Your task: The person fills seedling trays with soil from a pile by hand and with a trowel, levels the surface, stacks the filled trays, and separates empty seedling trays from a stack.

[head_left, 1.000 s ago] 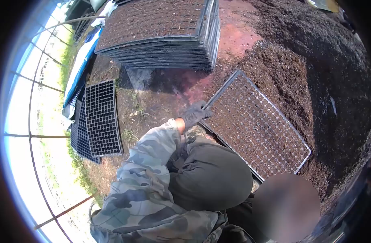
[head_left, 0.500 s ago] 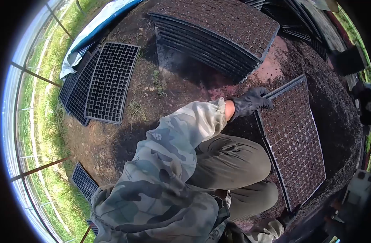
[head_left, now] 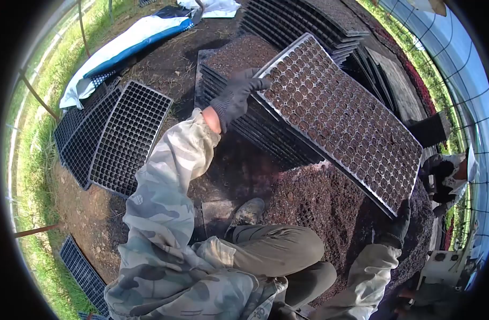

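Note:
A seedling tray filled with dark soil (head_left: 340, 117) is held up at an angle between both gloved hands. My left hand (head_left: 236, 98) grips its upper left corner, fingers closed over the rim. At the lower right corner my right hand (head_left: 395, 226) is closed on the tray's edge, partly in shadow. Behind and beneath the raised tray stands a tall stack of filled trays (head_left: 241, 56), partly hidden by it. Whether the held tray touches the stack cannot be made out.
Empty black trays (head_left: 129, 138) lie on the ground at the left, another (head_left: 84, 272) below them. A soil heap (head_left: 313, 213) is in front of my knees. More stacked trays (head_left: 303, 26) stand at the back. Another person (head_left: 450, 178) is at the right.
The filled tray has risen off the soil heap and moved up towards the stack, with both hands on it. My right hand has come into clearer view. The camera view has turned.

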A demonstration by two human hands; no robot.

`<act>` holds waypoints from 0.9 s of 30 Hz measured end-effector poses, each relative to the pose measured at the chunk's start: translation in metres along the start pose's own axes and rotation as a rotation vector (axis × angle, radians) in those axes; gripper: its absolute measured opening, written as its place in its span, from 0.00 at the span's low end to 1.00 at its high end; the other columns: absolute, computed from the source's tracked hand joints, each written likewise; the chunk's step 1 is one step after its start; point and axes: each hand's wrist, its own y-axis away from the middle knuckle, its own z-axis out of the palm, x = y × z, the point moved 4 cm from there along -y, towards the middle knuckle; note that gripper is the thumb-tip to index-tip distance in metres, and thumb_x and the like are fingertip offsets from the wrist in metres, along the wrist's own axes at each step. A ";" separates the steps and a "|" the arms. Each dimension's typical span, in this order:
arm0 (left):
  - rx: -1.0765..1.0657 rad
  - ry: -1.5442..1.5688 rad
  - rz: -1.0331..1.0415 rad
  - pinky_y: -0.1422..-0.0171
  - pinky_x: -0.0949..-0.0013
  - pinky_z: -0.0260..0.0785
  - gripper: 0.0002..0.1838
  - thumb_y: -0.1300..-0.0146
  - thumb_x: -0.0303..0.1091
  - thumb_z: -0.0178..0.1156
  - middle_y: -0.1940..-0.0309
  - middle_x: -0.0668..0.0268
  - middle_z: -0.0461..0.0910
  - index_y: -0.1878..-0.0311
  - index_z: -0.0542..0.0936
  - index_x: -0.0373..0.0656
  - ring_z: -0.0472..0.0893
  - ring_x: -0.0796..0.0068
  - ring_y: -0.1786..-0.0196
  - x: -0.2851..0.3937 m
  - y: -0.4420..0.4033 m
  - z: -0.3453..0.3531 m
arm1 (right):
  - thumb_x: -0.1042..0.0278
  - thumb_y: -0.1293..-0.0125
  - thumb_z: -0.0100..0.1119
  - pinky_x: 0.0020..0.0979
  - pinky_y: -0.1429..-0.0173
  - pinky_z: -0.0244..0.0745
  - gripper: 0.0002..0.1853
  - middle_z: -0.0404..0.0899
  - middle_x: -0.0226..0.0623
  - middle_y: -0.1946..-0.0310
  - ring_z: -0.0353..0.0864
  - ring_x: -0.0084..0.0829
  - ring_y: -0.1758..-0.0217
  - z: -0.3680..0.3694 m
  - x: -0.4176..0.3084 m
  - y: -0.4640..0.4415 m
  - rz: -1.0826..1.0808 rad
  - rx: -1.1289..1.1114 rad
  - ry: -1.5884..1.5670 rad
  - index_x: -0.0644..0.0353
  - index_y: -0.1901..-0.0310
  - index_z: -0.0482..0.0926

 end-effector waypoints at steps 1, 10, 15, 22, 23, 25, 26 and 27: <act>0.062 -0.018 0.013 0.59 0.78 0.69 0.16 0.44 0.29 0.64 0.65 0.72 0.75 0.51 0.78 0.44 0.74 0.82 0.66 0.008 -0.014 -0.019 | 0.59 0.32 0.56 0.35 0.42 0.74 0.17 0.78 0.35 0.51 0.76 0.31 0.47 0.017 0.012 -0.029 -0.006 -0.032 -0.030 0.55 0.45 0.78; 0.454 -1.245 0.536 0.39 0.68 0.68 0.22 0.45 0.19 0.54 0.48 0.55 0.80 0.45 0.78 0.42 0.78 0.63 0.45 0.049 -0.115 -0.186 | 0.86 0.45 0.54 0.30 0.39 0.72 0.27 0.79 0.40 0.47 0.76 0.33 0.40 0.209 0.138 -0.043 -0.905 -0.345 1.072 0.59 0.42 0.74; 0.513 -0.663 0.223 0.37 0.67 0.67 0.31 0.48 0.14 0.56 0.43 0.58 0.77 0.38 0.73 0.44 0.76 0.66 0.42 0.035 -0.133 -0.192 | 0.79 0.44 0.60 0.30 0.50 0.75 0.20 0.82 0.41 0.53 0.81 0.33 0.53 0.224 0.171 -0.035 -0.604 -0.483 0.562 0.65 0.48 0.76; 0.329 -1.771 0.513 0.31 0.63 0.61 0.23 0.37 0.24 0.47 0.40 0.53 0.74 0.37 0.72 0.43 0.72 0.57 0.37 0.015 -0.141 -0.218 | 0.59 0.39 0.66 0.25 0.64 0.71 0.15 0.82 0.32 0.72 0.76 0.21 0.72 0.226 0.159 -0.010 0.067 -0.186 0.511 0.66 0.65 0.82; 0.312 -1.770 0.522 0.31 0.63 0.61 0.23 0.37 0.24 0.47 0.40 0.53 0.74 0.37 0.72 0.43 0.72 0.57 0.37 0.013 -0.136 -0.213 | 0.59 0.40 0.67 0.25 0.64 0.71 0.15 0.82 0.31 0.73 0.76 0.21 0.71 0.224 0.161 -0.013 0.045 -0.181 0.483 0.66 0.65 0.83; 0.373 -1.518 0.372 0.33 0.64 0.63 0.26 0.36 0.21 0.43 0.40 0.52 0.74 0.34 0.70 0.46 0.74 0.60 0.38 0.005 -0.130 -0.208 | 0.59 0.41 0.67 0.25 0.63 0.70 0.16 0.82 0.31 0.73 0.76 0.21 0.70 0.217 0.167 -0.021 0.026 -0.192 0.490 0.66 0.63 0.83; 0.527 -1.163 0.168 0.35 0.67 0.63 0.21 0.30 0.36 0.48 0.40 0.53 0.74 0.38 0.74 0.39 0.74 0.64 0.40 -0.002 -0.132 -0.217 | 0.59 0.41 0.68 0.25 0.62 0.70 0.15 0.82 0.31 0.72 0.76 0.21 0.70 0.213 0.171 -0.024 0.080 -0.189 0.476 0.66 0.63 0.83; 0.520 -1.167 0.170 0.35 0.67 0.63 0.21 0.30 0.36 0.48 0.40 0.53 0.74 0.38 0.74 0.39 0.74 0.64 0.40 -0.012 -0.132 -0.222 | 0.59 0.41 0.68 0.25 0.62 0.70 0.15 0.83 0.31 0.71 0.76 0.21 0.69 0.211 0.176 -0.026 0.136 -0.188 0.462 0.66 0.64 0.83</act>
